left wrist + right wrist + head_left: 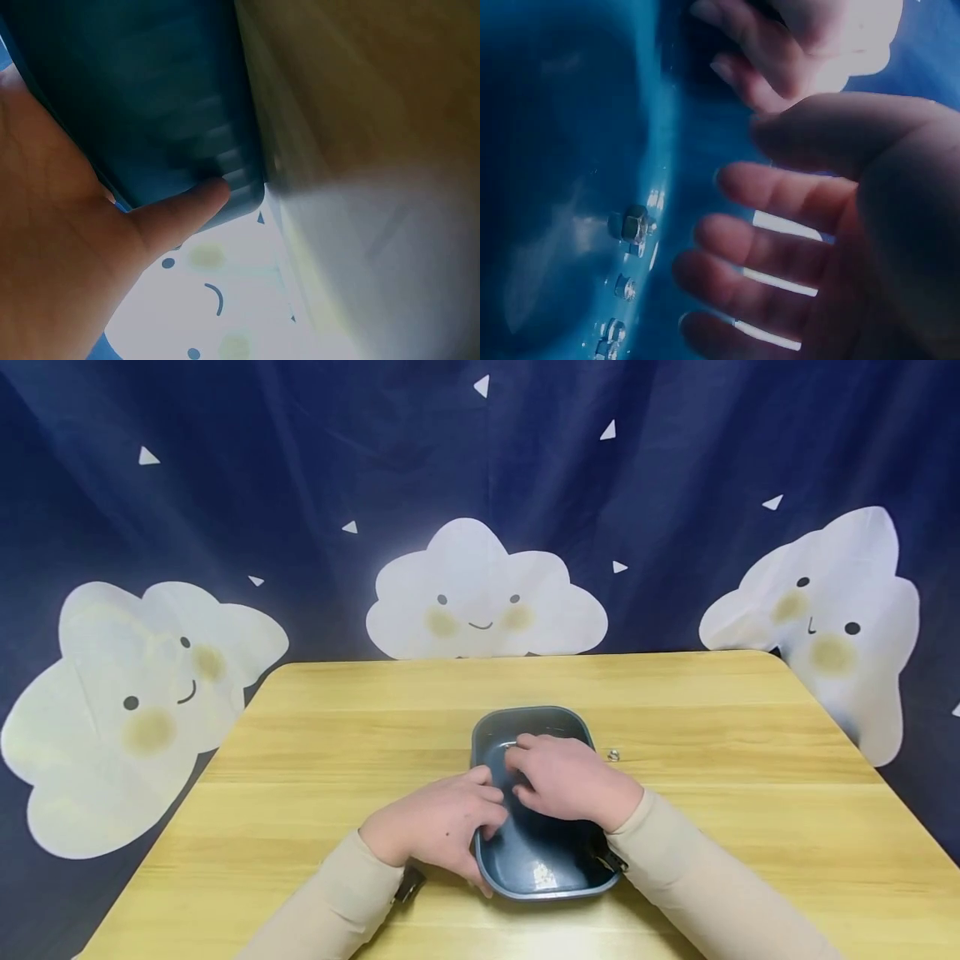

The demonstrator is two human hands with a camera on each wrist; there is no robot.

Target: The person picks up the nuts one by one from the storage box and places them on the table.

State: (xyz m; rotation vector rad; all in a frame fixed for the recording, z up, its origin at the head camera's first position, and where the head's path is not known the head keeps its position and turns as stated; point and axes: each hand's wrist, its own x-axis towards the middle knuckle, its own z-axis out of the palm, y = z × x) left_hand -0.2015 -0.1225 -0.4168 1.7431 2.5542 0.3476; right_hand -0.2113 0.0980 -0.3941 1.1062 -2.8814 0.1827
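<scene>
A dark blue plastic bin (543, 894) stands on the wooden table. My left hand (448, 821) grips its left side, fingers hooked over the rim into the bin. In the left wrist view the thumb (191, 210) presses along the outer wall. My right hand (573, 779) reaches over the right rim into the bin, fingers loosely bent and apart. Nothing shows between those fingers (761, 240) in the right wrist view. Beside them, several small metal nuts, one a hex nut (635, 223), lie along the foot of the bin's wall.
A small shiny metal piece (613, 756), perhaps a nut, lies on the table (337, 727) just right of the bin. Behind the table's far edge hangs a dark blue curtain (420, 452) with white clouds.
</scene>
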